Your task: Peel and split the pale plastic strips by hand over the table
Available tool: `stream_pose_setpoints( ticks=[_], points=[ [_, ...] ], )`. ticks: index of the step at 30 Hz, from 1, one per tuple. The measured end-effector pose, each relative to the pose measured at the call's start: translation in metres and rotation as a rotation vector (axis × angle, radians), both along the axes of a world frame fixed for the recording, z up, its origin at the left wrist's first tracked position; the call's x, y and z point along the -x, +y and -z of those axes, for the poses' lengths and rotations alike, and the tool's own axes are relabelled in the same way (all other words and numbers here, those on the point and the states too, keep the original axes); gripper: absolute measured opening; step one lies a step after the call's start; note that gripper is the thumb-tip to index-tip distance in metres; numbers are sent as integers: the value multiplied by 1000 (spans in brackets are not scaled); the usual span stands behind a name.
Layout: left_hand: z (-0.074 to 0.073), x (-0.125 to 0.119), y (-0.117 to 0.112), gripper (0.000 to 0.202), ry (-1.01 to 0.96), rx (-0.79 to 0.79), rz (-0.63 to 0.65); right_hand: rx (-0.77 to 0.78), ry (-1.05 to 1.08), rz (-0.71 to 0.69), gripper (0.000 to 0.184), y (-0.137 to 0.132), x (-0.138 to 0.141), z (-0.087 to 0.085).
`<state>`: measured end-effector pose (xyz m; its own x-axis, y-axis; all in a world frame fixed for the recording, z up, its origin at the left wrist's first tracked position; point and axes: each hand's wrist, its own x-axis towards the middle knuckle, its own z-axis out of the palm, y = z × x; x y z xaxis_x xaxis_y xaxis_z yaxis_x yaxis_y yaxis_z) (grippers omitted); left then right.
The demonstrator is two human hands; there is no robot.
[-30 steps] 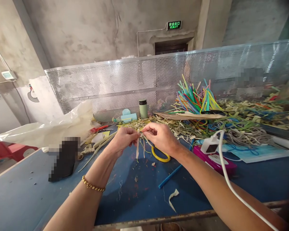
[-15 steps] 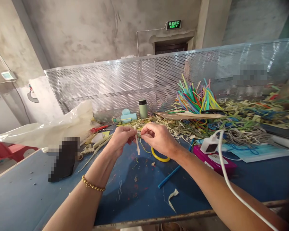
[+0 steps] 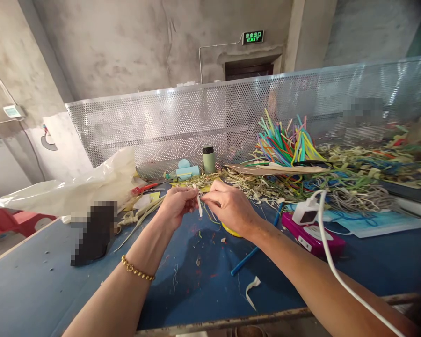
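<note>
Two bare forearms reach away from the viewer over a blue worktable (image 3: 49, 285), and the hands meet above its middle. The left hand (image 3: 175, 206) has its fingers curled in, thumb and forefinger pinched on a short pale strip (image 3: 198, 204) that stands nearly upright between the two hands. A gold bead bracelet (image 3: 137, 271) circles the left wrist. The right hand (image 3: 228, 206) is also curled, its fingertips (image 3: 206, 198) closed on the strip or on thin fibres at the same spot; which of the two cannot be told. A few thin yellowish strands (image 3: 210, 216) hang down from the pinch.

Just beyond the right hand, partly hidden by it, a yellow ring (image 3: 231, 230) lies on the table, with a blue tube (image 3: 247, 260) nearer and to the right. Far right sits a heap of pale shredded strips (image 3: 266, 187) and a fan of coloured tubes (image 3: 284, 142). A white cable (image 3: 331, 262) runs from a white charger (image 3: 307, 213) resting on a magenta box (image 3: 315, 238). At far left lies a crumpled plastic bag (image 3: 91, 187).

Compared with half a second before, the strip shows shorter below the fingers, the right hand has shifted slightly left and nearer, now covering more of the yellow ring, and both hands remain pinched together.
</note>
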<state>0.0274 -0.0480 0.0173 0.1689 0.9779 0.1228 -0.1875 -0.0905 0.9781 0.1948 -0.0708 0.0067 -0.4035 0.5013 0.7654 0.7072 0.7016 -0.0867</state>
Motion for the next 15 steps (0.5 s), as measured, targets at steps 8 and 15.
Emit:
stream_pose_setpoints(
  ticks=[8, 15],
  points=[
    [-1, -3, -2, 25, 85, -45, -44, 16, 36, -37, 22, -5, 2, -3],
    [-2, -5, -6, 22, 289, -228, -102, 15, 110, -42, 17, -1, 0, -6]
  ],
)
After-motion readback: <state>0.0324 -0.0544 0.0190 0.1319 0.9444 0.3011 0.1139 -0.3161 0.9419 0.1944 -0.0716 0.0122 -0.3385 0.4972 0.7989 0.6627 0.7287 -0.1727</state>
